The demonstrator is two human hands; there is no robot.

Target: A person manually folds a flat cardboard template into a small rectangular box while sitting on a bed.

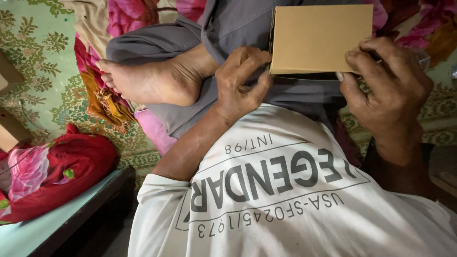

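A plain brown cardboard box is sitting in the upper centre of the frame, above the person's lap, with its top edge cut off by the frame. The left hand is pressing against the box's lower left corner, fingers curled and bunched together; the fingertips are tucking under the box, so what they are gripping there is hidden. The right hand is clamping the box's right edge, thumb lying along the bottom edge and the fingers wrapping over the side; their tips are passing behind the cardboard and cannot be seen. Something dark is showing under the box's lower edge, too shadowed to make out. A bare foot is resting left of centre on grey trousers. A red cloth bundle is lying at lower left, partly cut off.
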